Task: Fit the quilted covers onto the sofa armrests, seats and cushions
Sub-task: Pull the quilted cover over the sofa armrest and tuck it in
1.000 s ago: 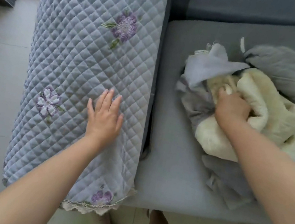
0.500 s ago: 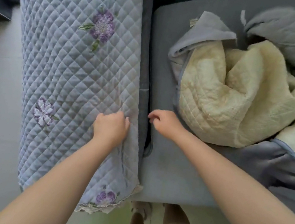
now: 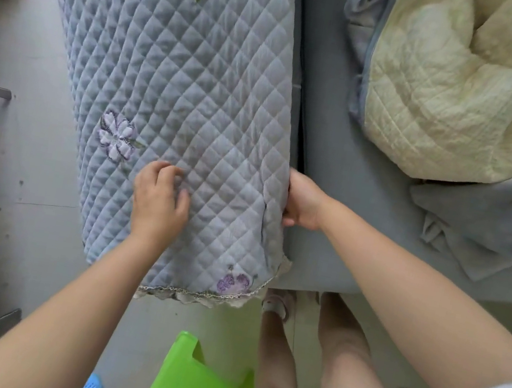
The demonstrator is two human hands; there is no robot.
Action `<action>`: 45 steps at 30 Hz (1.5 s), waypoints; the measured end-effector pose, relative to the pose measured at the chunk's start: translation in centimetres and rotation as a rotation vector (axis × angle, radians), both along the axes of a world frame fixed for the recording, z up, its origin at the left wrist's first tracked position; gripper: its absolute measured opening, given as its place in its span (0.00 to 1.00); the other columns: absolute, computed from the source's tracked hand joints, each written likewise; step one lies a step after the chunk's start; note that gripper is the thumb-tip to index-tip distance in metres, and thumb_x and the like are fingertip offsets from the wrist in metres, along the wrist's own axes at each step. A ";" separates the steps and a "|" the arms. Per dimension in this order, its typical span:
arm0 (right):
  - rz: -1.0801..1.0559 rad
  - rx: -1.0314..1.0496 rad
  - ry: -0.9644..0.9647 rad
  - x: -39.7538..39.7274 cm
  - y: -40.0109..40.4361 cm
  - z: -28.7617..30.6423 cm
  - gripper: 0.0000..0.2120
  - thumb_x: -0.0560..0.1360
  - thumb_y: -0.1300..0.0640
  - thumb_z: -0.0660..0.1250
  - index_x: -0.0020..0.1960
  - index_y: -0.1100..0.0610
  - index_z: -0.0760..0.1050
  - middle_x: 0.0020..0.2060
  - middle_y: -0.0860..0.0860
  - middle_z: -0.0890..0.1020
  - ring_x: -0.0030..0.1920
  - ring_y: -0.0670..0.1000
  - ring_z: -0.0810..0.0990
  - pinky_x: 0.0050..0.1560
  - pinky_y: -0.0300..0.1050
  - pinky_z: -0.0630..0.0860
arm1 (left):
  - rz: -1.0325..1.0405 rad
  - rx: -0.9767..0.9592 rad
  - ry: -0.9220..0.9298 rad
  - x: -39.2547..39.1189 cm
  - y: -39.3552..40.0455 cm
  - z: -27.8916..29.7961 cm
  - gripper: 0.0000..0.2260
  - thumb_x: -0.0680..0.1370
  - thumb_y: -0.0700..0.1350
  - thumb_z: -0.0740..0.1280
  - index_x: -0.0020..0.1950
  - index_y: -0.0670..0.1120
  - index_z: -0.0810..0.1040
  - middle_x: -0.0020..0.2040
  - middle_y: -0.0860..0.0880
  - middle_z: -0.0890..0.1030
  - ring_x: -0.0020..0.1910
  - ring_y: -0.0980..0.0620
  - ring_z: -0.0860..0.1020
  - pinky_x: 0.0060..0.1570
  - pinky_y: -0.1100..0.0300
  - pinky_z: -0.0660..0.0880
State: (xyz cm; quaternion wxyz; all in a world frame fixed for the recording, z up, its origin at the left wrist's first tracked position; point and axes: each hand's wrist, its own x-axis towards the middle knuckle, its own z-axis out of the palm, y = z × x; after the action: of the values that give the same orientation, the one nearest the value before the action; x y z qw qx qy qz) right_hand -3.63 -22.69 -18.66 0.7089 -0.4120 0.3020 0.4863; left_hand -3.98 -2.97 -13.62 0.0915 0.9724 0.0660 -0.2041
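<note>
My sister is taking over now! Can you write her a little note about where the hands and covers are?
Left hand: flat on the quilted cover, holding nothing.
Right hand: gripping that cover's inner edge beside the bare seat.
Done: the armrest is draped with the cover.
Left: tuck that edge in; the crumpled covers piled on the seat still need fitting.

Both hands: left hand (image 3: 159, 202), right hand (image 3: 302, 202), on armrest cover (image 3: 179, 77).

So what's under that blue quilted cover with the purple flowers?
The blue-grey quilted cover drapes the sofa armrest, hiding it; only a grey strip shows beside the seat. The left hand rests on top, and the right hand grips its edge.
</note>
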 end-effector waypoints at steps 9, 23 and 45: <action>-0.387 -0.194 0.052 -1.8 -1.4 0.1 0.10 0.78 0.56 0.58 0.40 0.55 0.73 0.35 0.49 0.77 0.32 0.47 0.73 0.25 0.36 0.64 | -0.029 -0.001 0.092 -1.3 -0.4 0.6 0.15 0.76 0.38 0.62 0.63 0.38 0.71 0.68 0.40 0.64 0.69 0.42 0.59 0.68 0.51 0.57; -0.096 0.275 0.158 3.5 -0.8 1.1 0.20 0.79 0.47 0.53 0.47 0.59 0.77 0.46 0.54 0.80 0.47 0.53 0.78 0.49 0.50 0.74 | -0.027 0.073 0.119 2.6 -3.2 1.6 0.10 0.78 0.40 0.58 0.55 0.36 0.73 0.57 0.38 0.71 0.60 0.42 0.65 0.56 0.53 0.64; -0.740 0.276 0.280 3.5 -4.1 -0.4 0.23 0.79 0.47 0.53 0.46 0.59 0.82 0.45 0.56 0.83 0.46 0.54 0.83 0.48 0.48 0.79 | -0.040 -0.009 0.146 6.3 -5.8 0.4 0.12 0.78 0.41 0.59 0.59 0.40 0.72 0.63 0.41 0.67 0.66 0.45 0.62 0.61 0.56 0.62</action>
State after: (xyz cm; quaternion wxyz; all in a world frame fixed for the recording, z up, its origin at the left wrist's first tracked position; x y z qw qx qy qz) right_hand -0.14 -26.78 -19.09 0.8364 -0.1070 0.4552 0.2861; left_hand 2.27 -8.77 -13.24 0.0866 0.9556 0.0523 -0.2767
